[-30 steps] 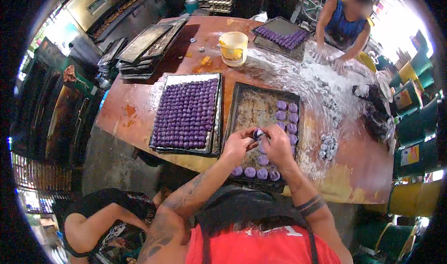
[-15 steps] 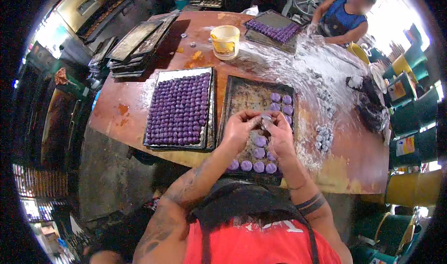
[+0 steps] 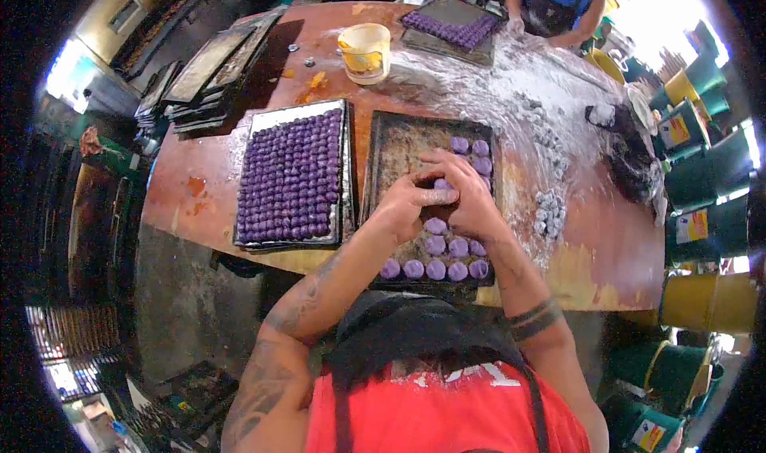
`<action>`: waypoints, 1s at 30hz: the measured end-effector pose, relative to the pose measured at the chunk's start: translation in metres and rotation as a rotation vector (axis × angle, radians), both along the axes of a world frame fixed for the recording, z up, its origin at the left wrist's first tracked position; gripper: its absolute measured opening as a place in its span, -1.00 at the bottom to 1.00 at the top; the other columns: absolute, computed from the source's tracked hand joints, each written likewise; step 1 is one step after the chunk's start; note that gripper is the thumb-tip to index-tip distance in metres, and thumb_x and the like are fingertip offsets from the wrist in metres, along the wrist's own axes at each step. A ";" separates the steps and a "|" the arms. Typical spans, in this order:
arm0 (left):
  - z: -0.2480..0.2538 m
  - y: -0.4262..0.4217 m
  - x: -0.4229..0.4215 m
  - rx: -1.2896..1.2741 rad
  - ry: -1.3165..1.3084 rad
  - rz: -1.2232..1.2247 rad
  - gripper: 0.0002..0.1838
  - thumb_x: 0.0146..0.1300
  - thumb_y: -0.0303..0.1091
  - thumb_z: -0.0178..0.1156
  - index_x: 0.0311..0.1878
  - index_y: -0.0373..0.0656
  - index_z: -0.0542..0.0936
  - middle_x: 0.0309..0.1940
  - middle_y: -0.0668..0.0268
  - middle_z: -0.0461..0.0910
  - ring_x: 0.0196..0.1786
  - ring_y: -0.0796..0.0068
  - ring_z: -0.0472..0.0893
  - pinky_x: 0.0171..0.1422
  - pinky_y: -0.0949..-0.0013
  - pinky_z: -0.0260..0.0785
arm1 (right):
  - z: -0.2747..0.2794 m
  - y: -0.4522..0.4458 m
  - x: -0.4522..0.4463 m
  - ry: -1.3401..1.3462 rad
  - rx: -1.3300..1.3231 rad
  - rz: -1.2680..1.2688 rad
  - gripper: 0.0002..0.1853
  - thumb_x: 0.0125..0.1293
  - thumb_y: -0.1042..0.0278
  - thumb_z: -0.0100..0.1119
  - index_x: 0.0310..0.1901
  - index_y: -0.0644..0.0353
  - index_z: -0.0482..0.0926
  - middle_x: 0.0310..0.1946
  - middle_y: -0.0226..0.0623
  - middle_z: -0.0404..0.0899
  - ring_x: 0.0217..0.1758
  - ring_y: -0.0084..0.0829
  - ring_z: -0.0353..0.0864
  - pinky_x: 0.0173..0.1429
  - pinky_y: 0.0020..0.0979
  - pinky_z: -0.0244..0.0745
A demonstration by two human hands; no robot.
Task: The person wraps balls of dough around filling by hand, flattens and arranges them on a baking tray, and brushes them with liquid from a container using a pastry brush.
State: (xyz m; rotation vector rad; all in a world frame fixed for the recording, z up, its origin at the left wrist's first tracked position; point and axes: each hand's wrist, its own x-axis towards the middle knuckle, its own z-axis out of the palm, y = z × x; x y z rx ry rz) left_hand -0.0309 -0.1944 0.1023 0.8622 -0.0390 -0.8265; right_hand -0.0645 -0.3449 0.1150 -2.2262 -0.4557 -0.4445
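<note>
My left hand (image 3: pixel 405 204) and my right hand (image 3: pixel 471 196) are cupped together over a dark baking tray (image 3: pixel 403 146). Between them shows a piece of purple dough (image 3: pixel 443 185), partly covered by the fingers. My right fingers curl over the top, and my left thumb lies across the front. On the tray, flattened light-purple dough balls (image 3: pixel 435 269) line the near edge and the right side. My hands hide some of the tray's middle.
To the left is a tray of dark purple balls (image 3: pixel 291 174). Beyond stand a yellow-white bucket (image 3: pixel 365 54) and stacked trays (image 3: pixel 211 70). Floured grey pieces (image 3: pixel 550 213) lie on the right. Across the table a person (image 3: pixel 554 10) works beside another tray of purple balls (image 3: pixel 455 30).
My fingers have gone from pinching the dough at their tips to cupping around it, with my right hand turned over the top. The whole view has shifted slightly.
</note>
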 end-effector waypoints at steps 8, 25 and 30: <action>-0.020 -0.007 -0.006 0.013 0.108 -0.012 -0.63 0.15 -0.41 0.42 0.04 -0.20 0.62 -0.12 0.29 0.66 -0.06 0.39 0.64 -0.01 0.30 0.49 | -0.036 0.003 -0.008 0.059 0.208 -0.186 -0.62 -0.17 0.47 0.45 -0.24 0.22 0.54 -0.11 -0.22 0.64 0.00 -0.19 0.63 0.09 -0.28 0.50; -0.112 0.043 0.001 0.730 -0.517 0.275 -0.43 0.14 -0.66 0.10 0.29 -0.23 0.38 0.20 0.13 0.49 0.25 0.33 0.48 0.29 0.33 0.32 | -0.129 -0.016 0.004 0.552 -0.468 -0.349 -0.53 0.26 0.19 0.18 0.21 0.09 0.53 0.45 -0.12 0.20 0.47 0.10 0.14 0.46 0.01 0.13; -0.136 0.058 -0.003 0.716 -0.470 0.068 -0.59 0.20 -0.63 0.12 0.15 -0.20 0.48 -0.06 0.28 0.61 -0.02 0.48 0.57 0.12 0.36 0.41 | -0.140 -0.006 -0.017 0.521 -0.668 -0.099 -0.31 0.36 -0.02 0.07 0.40 0.25 0.28 0.47 -0.12 0.19 0.55 -0.03 0.07 0.62 -0.17 -0.10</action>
